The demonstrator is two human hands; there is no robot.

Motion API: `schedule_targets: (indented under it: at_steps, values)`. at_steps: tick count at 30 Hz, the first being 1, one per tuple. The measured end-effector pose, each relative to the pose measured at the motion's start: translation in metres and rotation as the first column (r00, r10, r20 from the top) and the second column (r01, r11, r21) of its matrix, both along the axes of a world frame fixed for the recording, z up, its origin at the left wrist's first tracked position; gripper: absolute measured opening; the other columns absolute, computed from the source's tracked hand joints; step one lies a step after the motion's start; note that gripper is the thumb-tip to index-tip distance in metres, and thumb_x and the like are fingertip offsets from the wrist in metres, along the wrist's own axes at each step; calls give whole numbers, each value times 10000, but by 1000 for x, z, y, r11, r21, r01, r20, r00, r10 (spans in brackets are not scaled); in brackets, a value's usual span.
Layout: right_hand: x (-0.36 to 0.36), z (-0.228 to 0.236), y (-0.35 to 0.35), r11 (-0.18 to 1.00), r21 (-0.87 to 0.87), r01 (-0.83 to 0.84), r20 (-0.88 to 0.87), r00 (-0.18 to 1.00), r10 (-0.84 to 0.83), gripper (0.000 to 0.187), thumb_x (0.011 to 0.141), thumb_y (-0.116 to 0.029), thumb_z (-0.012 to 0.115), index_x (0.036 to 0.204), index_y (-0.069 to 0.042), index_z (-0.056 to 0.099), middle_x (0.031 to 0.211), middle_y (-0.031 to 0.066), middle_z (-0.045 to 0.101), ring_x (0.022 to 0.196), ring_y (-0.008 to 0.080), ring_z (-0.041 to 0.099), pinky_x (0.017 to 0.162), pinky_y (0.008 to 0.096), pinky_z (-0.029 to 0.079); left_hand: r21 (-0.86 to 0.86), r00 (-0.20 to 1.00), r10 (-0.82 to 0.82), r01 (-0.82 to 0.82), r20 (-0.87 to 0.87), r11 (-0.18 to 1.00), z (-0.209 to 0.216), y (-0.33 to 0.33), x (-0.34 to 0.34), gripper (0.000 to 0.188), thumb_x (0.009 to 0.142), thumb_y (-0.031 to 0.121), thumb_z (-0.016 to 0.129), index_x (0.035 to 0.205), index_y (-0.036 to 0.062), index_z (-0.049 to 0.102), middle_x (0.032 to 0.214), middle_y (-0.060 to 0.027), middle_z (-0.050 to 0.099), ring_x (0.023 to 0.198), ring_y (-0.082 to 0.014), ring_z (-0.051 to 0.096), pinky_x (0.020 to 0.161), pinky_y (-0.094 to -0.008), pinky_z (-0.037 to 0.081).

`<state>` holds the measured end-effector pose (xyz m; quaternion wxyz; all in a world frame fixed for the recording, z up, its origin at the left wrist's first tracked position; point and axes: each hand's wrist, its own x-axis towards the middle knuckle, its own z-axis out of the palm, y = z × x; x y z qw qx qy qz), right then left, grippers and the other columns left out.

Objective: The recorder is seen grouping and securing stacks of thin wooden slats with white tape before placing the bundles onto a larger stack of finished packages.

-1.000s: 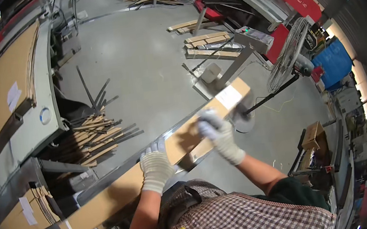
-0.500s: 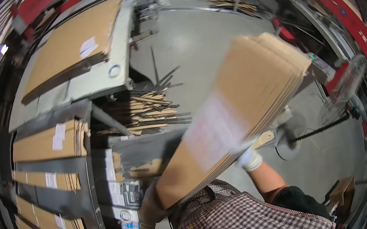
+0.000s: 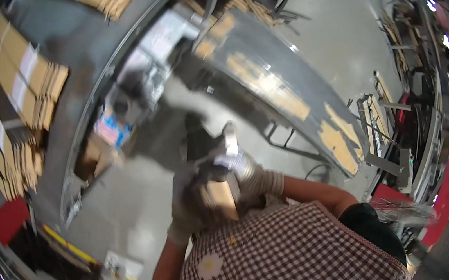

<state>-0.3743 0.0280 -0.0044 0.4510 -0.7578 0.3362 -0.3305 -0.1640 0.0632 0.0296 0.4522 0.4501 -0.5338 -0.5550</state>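
Close in front of my checked apron, my gloved left hand (image 3: 184,205) and gloved right hand (image 3: 249,175) are closed about a dark, blurred thing with a tan patch (image 3: 221,198). Motion blur hides its kind. My right fingers curl over its upper side, while my left fingers are smeared against its left. A narrow pale shape (image 3: 230,141) shows just beyond the right hand; I cannot tell whether it belongs to the held thing. At the upper left, bundles of flat cardboard (image 3: 17,71) with white paper sheets lie on a dark table (image 3: 75,63).
A low grey bench (image 3: 282,59) with worn tan patches stands ahead to the right. Under the dark table are a small cardboard box (image 3: 96,157) and a blue-and-white package (image 3: 113,126). Red machine parts (image 3: 446,184) line the right, and yellow floor tape (image 3: 71,245) runs at left.
The long cardboard bundle is out of my hands; where it lies I cannot tell. Both hands have come together near my apron. The view has turned left and down.
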Motion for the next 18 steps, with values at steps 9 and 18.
schedule_targets:
  at_steps: [9,18]
  values:
    - [10,-21,11,978,202,58,48,996,-69,826,631,-355,850,1287,-43,458,1165,220,560,1073,392,546,965,545,385,-173,997,24,-11,78,985,-13,14,12,902,643,376,901,1327,60,406,1311,-160,509,1203,-381,516,1056,-545,375]
    - [18,-3,-32,929,347,129,77,983,-165,1012,644,-421,883,1423,3,396,1394,212,468,1256,348,490,1072,438,399,43,915,220,-249,339,968,-20,18,13,952,546,270,969,1299,11,447,1245,-109,510,1065,-265,596,961,-388,503]
